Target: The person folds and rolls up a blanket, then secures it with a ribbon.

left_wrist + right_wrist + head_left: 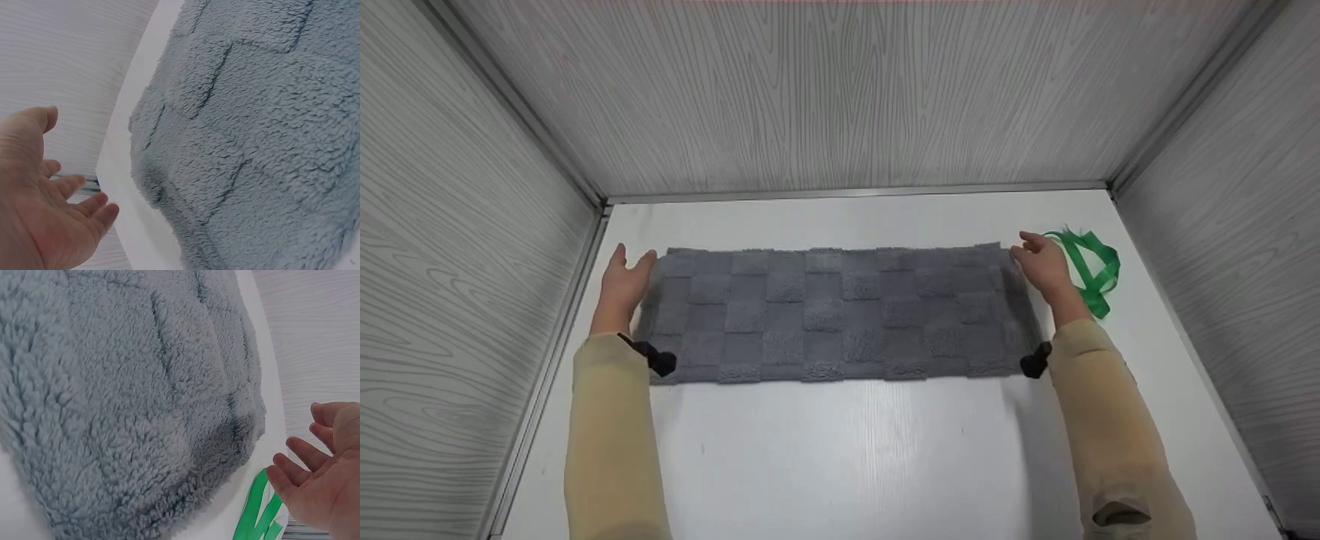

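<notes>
A grey fleecy cloth [840, 315] with a raised checker pattern lies flat in a long strip across the white table. Just off its left end is my left hand [622, 292], thumb and fingers apart, holding nothing. At the other end my right hand [1044, 266] hovers beside the far right corner, its fingers loosely bent. In the left wrist view a gap shows between the left hand [56, 197] and the cloth [253, 140]. The right wrist view likewise shows the right hand [320, 472] apart from the cloth [140, 399], its palm bare.
A crumpled green ribbon [1099, 274] lies on the table [840, 450] just right of my right hand. Grey wood-grained panels [840, 90] enclose the table at the back and both sides. Small black devices [660, 362] sit at both wrists.
</notes>
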Action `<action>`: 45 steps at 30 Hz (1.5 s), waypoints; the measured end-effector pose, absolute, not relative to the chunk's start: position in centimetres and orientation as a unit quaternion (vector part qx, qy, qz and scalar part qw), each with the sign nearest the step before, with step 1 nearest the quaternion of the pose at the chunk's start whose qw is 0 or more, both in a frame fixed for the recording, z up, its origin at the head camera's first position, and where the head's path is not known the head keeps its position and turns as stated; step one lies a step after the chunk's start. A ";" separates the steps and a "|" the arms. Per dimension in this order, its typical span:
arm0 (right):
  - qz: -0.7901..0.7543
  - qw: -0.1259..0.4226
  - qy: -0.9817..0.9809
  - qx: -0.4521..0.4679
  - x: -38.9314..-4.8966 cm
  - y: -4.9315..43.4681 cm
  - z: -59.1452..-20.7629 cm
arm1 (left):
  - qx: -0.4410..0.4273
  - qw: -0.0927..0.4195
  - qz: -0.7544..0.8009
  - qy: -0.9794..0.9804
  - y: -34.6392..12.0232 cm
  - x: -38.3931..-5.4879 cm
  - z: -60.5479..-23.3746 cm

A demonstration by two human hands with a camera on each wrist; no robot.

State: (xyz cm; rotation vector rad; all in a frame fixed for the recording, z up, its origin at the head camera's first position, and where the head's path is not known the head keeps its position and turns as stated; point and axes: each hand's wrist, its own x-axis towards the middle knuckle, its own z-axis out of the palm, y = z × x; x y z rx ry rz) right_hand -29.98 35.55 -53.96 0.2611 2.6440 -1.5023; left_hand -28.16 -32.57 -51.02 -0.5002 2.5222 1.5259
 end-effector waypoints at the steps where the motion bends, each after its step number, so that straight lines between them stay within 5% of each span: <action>1: -0.483 0.045 0.871 0.074 -29.9 35.6 -53.9 | -0.159 0.083 0.497 0.849 -32.5 -28.2 -51.0; 32: -0.261 -0.058 0.962 -0.054 -26.5 37.3 -52.0 | 0.038 -0.009 0.204 0.978 -26.0 -24.9 -48.4; 45: -0.187 -0.013 0.969 -0.163 -24.1 36.3 -53.5 | 0.064 0.055 0.198 0.977 -21.4 -20.5 -49.9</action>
